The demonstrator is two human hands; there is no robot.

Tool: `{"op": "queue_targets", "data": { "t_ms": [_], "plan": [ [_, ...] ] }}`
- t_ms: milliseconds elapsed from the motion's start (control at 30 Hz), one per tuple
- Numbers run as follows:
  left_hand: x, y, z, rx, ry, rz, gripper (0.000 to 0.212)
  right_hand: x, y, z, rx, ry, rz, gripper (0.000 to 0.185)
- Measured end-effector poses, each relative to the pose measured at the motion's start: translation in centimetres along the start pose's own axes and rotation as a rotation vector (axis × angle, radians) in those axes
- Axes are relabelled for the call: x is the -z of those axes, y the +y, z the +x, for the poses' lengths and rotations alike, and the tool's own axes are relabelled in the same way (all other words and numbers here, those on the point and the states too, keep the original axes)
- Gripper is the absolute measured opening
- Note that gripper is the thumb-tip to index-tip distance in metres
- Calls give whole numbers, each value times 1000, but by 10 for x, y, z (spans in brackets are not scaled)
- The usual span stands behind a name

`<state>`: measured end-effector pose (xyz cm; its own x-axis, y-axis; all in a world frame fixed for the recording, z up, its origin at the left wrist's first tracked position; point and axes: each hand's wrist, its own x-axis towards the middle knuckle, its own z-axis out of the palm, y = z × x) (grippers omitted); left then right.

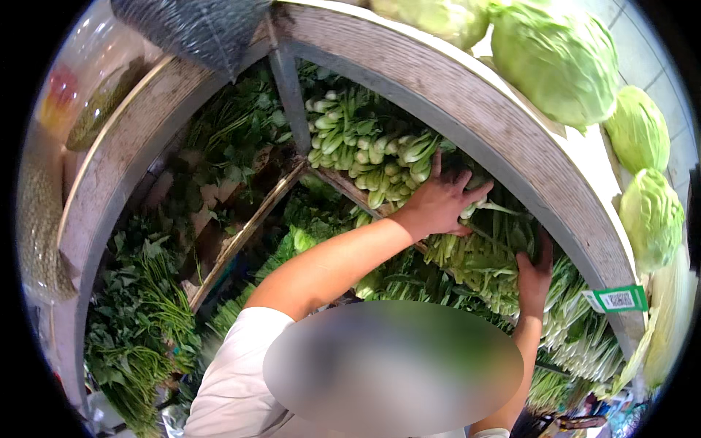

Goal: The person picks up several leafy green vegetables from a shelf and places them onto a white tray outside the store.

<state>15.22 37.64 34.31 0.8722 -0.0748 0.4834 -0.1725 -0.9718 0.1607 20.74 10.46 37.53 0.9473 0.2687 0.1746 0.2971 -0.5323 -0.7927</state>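
Observation:
My left hand (438, 200) reaches over the row of baby bok choy (372, 148). Its fingers are spread, and the fingertips rest against the pale stem ends beside a grey frame bar. Just right of it lie bunched leafy greens (476, 252) with their cut stems towards me. My right hand (536, 263) is at the far end of those greens, thumb apart from the fingers. Dark leaves and shadow partly hide its fingertips, so I cannot tell whether it grips anything. A wooden divider (345, 186) runs under the bok choy row.
A wooden shelf edge (449, 71) curves overhead, with cabbages (553, 60) on it. Green leafy bunches (148, 306) fill the left bin, behind another divider (246, 235). White-stemmed greens (580, 328) lie at right, below a green tag (619, 299). A dark plastic bag (191, 27) overhangs the top left.

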Motion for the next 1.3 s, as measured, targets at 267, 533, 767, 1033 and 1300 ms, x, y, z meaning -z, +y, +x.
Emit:
{"op": "queue_targets", "data": {
  "t_ms": [267, 533, 767, 1033, 1300],
  "plan": [
    [11, -56, -8, 212, -3, 43, 87, 2, 11, 3, 22, 25, -6, 69],
    [33, -72, -12, 369, -92, -282, 84, -6, 28, 12, 5, 31, 84, 73],
    [12, -68, -18, 232, 150, -192, 77, -15, 13, 13, 42, -59, -68, 71],
    [1, -64, -23, 271, 253, -259, 70, -39, -23, 10, 80, -56, -286, 70],
    [-1, -68, -18, 268, 256, -300, 73, -39, 1, 17, 175, -84, -27, 72]
  ]
}}
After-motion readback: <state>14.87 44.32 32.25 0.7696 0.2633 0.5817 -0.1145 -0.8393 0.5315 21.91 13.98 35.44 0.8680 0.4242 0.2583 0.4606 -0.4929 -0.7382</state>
